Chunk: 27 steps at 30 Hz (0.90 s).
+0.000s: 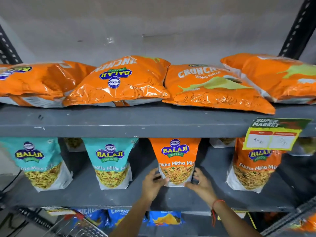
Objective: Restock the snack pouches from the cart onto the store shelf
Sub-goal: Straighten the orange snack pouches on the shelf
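Observation:
An orange Tikha Mitha Mix snack pouch (176, 156) stands upright on the middle grey shelf (106, 197). My left hand (152, 183) grips its lower left edge and my right hand (201, 183) grips its lower right edge. A red thread circles my right wrist. A second orange pouch (253, 170) stands to the right. Two teal Khatta Mitha Mix pouches (111, 163) (39, 165) stand to the left. The wire cart (80, 226) shows at the bottom left, its contents hidden.
Several large orange Crunchex wafer bags (119, 82) lie flat on the upper shelf (136, 124). A yellow-green price tag (271, 135) hangs from that shelf's edge at right. Blue chip bags (164, 218) sit on the lowest shelf. Black slotted uprights (297, 28) frame the rack.

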Available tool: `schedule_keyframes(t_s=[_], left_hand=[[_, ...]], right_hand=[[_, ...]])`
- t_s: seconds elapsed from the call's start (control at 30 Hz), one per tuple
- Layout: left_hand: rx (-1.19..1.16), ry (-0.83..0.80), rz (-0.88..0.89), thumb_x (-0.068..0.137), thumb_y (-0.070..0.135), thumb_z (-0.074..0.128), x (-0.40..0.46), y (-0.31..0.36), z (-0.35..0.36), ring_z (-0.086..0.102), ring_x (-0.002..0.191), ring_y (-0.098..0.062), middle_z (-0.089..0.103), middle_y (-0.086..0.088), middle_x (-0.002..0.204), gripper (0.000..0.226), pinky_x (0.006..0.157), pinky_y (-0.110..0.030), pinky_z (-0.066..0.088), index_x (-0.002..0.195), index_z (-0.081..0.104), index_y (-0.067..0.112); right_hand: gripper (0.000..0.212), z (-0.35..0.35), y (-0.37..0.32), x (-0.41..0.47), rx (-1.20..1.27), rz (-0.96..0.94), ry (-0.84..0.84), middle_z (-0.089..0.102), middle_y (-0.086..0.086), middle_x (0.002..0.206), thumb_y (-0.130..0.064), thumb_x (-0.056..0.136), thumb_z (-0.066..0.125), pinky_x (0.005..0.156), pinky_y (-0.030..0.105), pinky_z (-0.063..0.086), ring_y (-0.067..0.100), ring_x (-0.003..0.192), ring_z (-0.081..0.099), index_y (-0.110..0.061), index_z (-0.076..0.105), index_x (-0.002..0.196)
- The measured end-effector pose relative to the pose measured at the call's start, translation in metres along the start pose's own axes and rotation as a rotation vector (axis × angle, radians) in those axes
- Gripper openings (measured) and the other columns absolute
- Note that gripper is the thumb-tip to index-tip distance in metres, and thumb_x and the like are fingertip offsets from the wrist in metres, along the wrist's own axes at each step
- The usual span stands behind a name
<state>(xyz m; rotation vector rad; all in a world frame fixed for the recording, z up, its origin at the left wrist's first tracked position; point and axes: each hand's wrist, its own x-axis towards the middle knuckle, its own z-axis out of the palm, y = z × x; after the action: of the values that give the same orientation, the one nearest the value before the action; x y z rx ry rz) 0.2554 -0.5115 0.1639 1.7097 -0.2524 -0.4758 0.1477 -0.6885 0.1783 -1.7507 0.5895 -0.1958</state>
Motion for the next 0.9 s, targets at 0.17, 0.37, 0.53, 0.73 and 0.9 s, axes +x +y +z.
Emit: schedule_keyframes(t_s=[0.17, 0.37, 0.53, 0.73, 0.9], left_hand=[[0.066, -0.002, 0.005, 0.073, 0.007, 0.075, -0.015, 0.010, 0.001, 0.064, 0.086, 0.005, 0.067, 0.002, 0.105, 0.046, 0.066, -0.009, 0.052, 0.112, 0.056, 0.019], [0.180, 0.212, 0.116, 0.069, 0.025, 0.079, -0.056, 0.022, 0.013, 0.062, 0.071, 0.007, 0.069, 0.013, 0.075, 0.025, 0.062, -0.015, 0.047, 0.080, 0.057, 0.029], [0.214, 0.045, 0.196, 0.070, 0.026, 0.078, -0.076, 0.040, 0.058, 0.062, 0.071, 0.010, 0.070, 0.011, 0.069, 0.015, 0.060, -0.008, 0.045, 0.075, 0.064, 0.029], [0.199, -0.122, 0.176, 0.068, 0.020, 0.080, -0.079, 0.048, 0.129, 0.070, 0.070, -0.009, 0.069, 0.011, 0.065, 0.025, 0.075, -0.036, 0.058, 0.075, 0.063, 0.037], [0.212, -0.210, 0.094, 0.069, 0.031, 0.077, -0.062, 0.043, 0.192, 0.068, 0.085, -0.013, 0.071, 0.014, 0.074, 0.035, 0.087, -0.041, 0.056, 0.102, 0.067, 0.030]], right_hand=[[0.054, 0.001, 0.000, -0.006, 0.004, -0.009, -0.007, 0.062, -0.016, 0.106, -0.009, 0.070, 0.078, 0.065, 0.006, 0.047, 0.008, 0.103, 0.060, -0.031, 0.050, 0.110], [0.093, -0.007, 0.001, -0.051, 0.059, 0.008, 0.083, 0.040, -0.002, 0.143, -0.016, 0.065, 0.084, 0.105, 0.037, 0.041, 0.019, 0.133, 0.038, -0.022, 0.033, 0.143], [0.073, -0.042, 0.006, -0.097, 0.101, 0.007, 0.300, 0.047, 0.011, 0.140, -0.012, 0.073, 0.078, 0.098, 0.032, 0.039, 0.024, 0.129, 0.043, -0.017, 0.042, 0.136], [0.062, -0.111, 0.021, -0.118, 0.110, 0.034, 0.570, 0.049, 0.012, 0.139, -0.013, 0.081, 0.071, 0.103, 0.044, 0.041, 0.028, 0.129, 0.045, -0.014, 0.043, 0.136], [0.082, -0.171, 0.042, -0.090, 0.098, 0.138, 0.552, 0.032, 0.011, 0.153, -0.014, 0.081, 0.071, 0.104, 0.056, 0.040, 0.034, 0.135, 0.038, -0.020, 0.023, 0.147]])
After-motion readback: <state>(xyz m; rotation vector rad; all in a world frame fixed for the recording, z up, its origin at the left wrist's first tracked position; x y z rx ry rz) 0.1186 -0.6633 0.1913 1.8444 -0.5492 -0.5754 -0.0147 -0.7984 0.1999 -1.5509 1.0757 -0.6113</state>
